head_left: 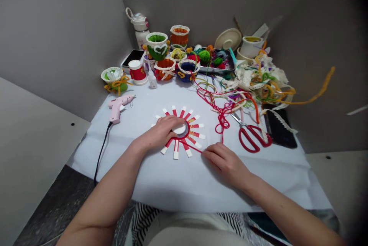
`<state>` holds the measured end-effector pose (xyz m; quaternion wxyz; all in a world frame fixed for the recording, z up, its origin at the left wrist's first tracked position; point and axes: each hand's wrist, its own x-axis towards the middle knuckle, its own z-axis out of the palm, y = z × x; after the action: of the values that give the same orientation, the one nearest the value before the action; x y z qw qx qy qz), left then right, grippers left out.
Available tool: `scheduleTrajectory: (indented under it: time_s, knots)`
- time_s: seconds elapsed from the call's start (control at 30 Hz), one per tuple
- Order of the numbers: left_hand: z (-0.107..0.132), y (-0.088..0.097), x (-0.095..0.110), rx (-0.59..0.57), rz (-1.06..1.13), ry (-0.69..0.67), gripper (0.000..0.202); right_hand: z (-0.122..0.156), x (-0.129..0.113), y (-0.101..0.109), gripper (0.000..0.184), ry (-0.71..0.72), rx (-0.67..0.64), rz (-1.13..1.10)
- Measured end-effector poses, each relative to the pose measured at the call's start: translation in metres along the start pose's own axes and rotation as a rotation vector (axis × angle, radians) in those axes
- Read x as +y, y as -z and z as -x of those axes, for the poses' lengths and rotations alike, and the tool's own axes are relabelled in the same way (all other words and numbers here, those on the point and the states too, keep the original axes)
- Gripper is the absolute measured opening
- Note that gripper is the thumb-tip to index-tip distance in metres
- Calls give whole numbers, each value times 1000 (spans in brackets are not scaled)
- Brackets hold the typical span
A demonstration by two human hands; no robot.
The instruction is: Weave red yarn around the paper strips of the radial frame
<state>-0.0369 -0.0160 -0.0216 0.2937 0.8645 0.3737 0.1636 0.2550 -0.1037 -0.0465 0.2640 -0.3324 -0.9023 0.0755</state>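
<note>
A paper cup cut into strips (pixel 196 126) lies spread out like a sun, its red-and-white strips pointing outward around a round base. My left hand (pixel 163 129) holds it down, fingers and thumb curved over the base and covering the left strips. Red yarn (pixel 190 146) circles the base and runs taut over the lower strips to my right hand (pixel 224 159). The fingers of that hand are closed on the yarn, low over the white cloth. Beyond it, the loose yarn trails back in tangled loops.
Red-handled scissors (pixel 249 136) and a black phone (pixel 280 127) lie at right, beside a heap of lace and yarn scraps (pixel 264 77). At left is a pink glue gun (pixel 118 107) with its cord. Decorated cups (pixel 165 68), a glue bottle (pixel 152 79) and a yarn tray (pixel 221 70) stand behind.
</note>
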Motion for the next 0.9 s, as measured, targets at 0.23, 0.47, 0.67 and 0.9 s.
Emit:
scheduleTrajectory:
  time_s: [0.23,0.47,0.67,0.9]
  knots:
    - [-1,1,0,-3,15,-9,47,-9,6,3,23,-137,-57,35]
    - [-1,2,1,-5,-1,4,48,-41,27,13,23,-221,-104,-5]
    - [0,3,1,1,-2,-17,48,-31,22,19,26,-194,-101,-45]
    - [-1,2,1,3,-15,-8,46,-5,6,7,22,-184,-61,-65]
